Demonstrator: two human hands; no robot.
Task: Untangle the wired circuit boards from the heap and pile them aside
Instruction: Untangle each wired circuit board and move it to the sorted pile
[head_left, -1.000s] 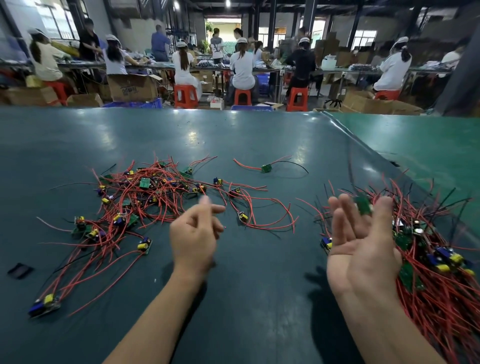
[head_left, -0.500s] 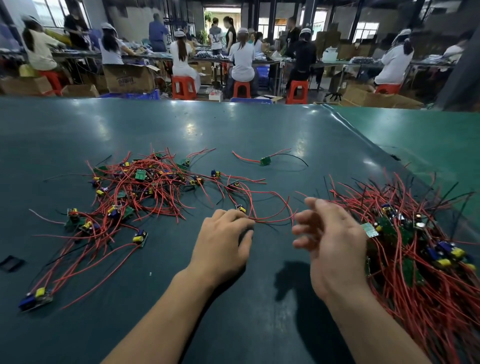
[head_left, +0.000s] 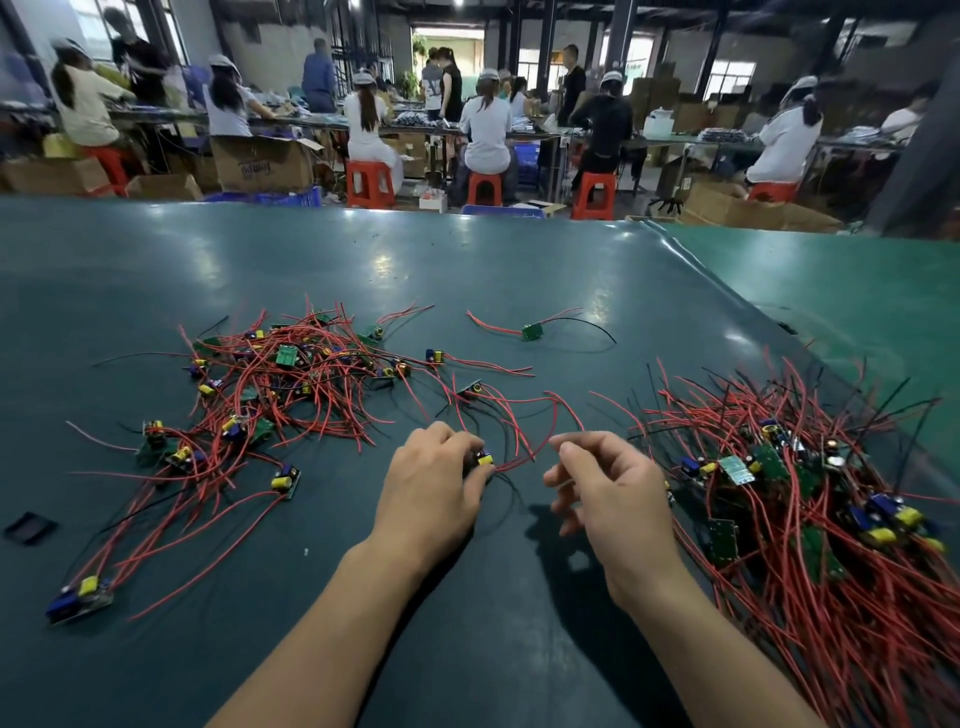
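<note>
A tangled heap of small green circuit boards with red and black wires (head_left: 291, 379) lies on the left of the dark green table (head_left: 467, 260). A denser pile of the same boards (head_left: 810, 499) sits at the right. My left hand (head_left: 441, 488) is shut on a small board with a yellow part (head_left: 484, 459) at the heap's near edge; its red wires arc away to the right. My right hand (head_left: 608, 488) hovers just right of it, fingers curled and apart, with a red wire running toward its fingertips; I cannot tell if it pinches the wire.
One lone board with wires (head_left: 532, 331) lies farther back. Stray boards lie at the left, one near the front edge (head_left: 80, 597). A small black piece (head_left: 28, 527) sits far left. A lighter green table (head_left: 857, 291) adjoins on the right. Seated workers fill the background.
My right hand left the right pile and came in toward the middle. My left hand reached forward, lowered to the table and closed on a board at the heap's near edge.
</note>
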